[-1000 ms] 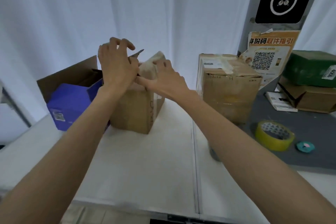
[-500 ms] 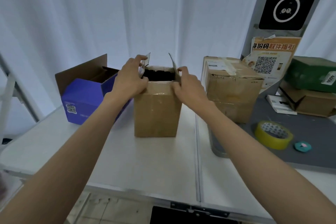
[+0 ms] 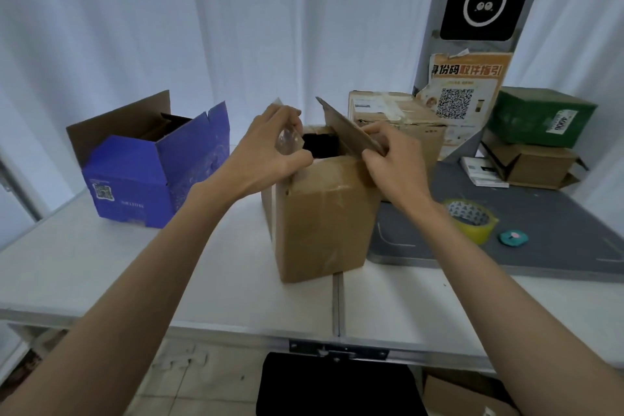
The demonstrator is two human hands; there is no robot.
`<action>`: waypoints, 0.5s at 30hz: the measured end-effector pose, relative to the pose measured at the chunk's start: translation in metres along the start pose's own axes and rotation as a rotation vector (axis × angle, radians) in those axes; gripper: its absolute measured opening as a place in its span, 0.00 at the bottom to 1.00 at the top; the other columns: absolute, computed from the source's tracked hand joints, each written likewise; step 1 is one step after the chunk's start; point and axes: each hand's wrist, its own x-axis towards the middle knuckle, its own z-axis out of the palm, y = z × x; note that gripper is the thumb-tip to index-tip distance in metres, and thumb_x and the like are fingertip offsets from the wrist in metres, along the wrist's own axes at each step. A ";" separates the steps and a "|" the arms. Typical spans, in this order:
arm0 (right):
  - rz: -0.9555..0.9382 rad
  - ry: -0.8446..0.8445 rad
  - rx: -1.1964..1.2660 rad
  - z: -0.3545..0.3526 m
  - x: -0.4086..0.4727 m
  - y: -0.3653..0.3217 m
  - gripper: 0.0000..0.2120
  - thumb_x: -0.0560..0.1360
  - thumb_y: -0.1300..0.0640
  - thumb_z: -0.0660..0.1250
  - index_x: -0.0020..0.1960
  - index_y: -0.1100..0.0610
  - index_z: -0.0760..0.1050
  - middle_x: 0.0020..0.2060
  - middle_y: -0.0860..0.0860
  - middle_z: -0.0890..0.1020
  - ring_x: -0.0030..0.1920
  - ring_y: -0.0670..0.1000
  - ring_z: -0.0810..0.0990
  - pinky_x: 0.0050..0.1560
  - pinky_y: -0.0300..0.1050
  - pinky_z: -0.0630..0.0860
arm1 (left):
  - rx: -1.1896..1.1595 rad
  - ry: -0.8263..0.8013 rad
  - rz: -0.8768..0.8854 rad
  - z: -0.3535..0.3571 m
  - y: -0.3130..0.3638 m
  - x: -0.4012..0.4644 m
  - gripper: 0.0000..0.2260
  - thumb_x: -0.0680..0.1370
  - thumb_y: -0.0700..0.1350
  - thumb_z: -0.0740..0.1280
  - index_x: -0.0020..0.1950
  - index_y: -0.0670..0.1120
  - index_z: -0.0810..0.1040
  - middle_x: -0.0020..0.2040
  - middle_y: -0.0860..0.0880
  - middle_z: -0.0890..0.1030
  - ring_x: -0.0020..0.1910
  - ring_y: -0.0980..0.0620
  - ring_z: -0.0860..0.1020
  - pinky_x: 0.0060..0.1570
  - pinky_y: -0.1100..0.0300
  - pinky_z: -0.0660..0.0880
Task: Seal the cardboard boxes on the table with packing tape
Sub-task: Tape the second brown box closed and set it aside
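A small brown cardboard box (image 3: pixel 324 223) stands upright in the middle of the white table (image 3: pixel 209 273), its top open and dark inside. My left hand (image 3: pixel 266 149) grips the box's left top flap, which carries a shiny strip of old clear tape. My right hand (image 3: pixel 391 162) pinches the raised right flap (image 3: pixel 347 127), which tilts up and leftward. A yellow roll of packing tape (image 3: pixel 472 219) lies on the grey mat (image 3: pixel 547 213) to the right, apart from both hands.
An open blue box (image 3: pixel 152 176) sits at the left. A taped brown box (image 3: pixel 398 118) stands behind the middle one. Green and brown boxes (image 3: pixel 540 138) are stacked far right, beside a small teal disc (image 3: pixel 513 238). A seam splits the table.
The box has come nearer to me and turned to face me. Both hands shifted from its closed top to its side flaps, and the top now stands open.
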 end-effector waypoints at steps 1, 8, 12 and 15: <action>0.004 0.033 0.021 -0.002 -0.002 0.003 0.16 0.71 0.57 0.64 0.56 0.45 0.79 0.31 0.45 0.80 0.34 0.45 0.77 0.35 0.44 0.69 | 0.013 -0.012 0.021 0.002 0.000 -0.002 0.18 0.71 0.56 0.68 0.55 0.49 0.73 0.66 0.53 0.73 0.66 0.51 0.71 0.64 0.49 0.73; -0.023 0.056 0.130 -0.001 -0.008 0.006 0.16 0.73 0.59 0.63 0.56 0.45 0.78 0.49 0.45 0.77 0.49 0.40 0.77 0.48 0.41 0.73 | -0.077 0.032 0.080 -0.003 -0.014 -0.011 0.22 0.67 0.67 0.69 0.54 0.57 0.72 0.66 0.58 0.74 0.66 0.54 0.72 0.63 0.53 0.75; -0.055 0.123 0.185 0.002 -0.004 0.005 0.17 0.69 0.61 0.62 0.54 0.48 0.81 0.47 0.40 0.82 0.49 0.37 0.79 0.47 0.30 0.72 | -0.056 0.025 0.136 -0.016 -0.024 -0.008 0.25 0.65 0.67 0.73 0.54 0.55 0.76 0.63 0.57 0.74 0.64 0.53 0.73 0.60 0.61 0.74; -0.097 0.170 0.204 0.007 0.000 0.009 0.17 0.68 0.63 0.62 0.53 0.53 0.83 0.45 0.43 0.83 0.48 0.40 0.80 0.46 0.36 0.75 | 0.036 -0.026 0.190 -0.025 -0.027 -0.001 0.29 0.60 0.69 0.76 0.55 0.57 0.77 0.60 0.56 0.74 0.63 0.54 0.73 0.61 0.62 0.70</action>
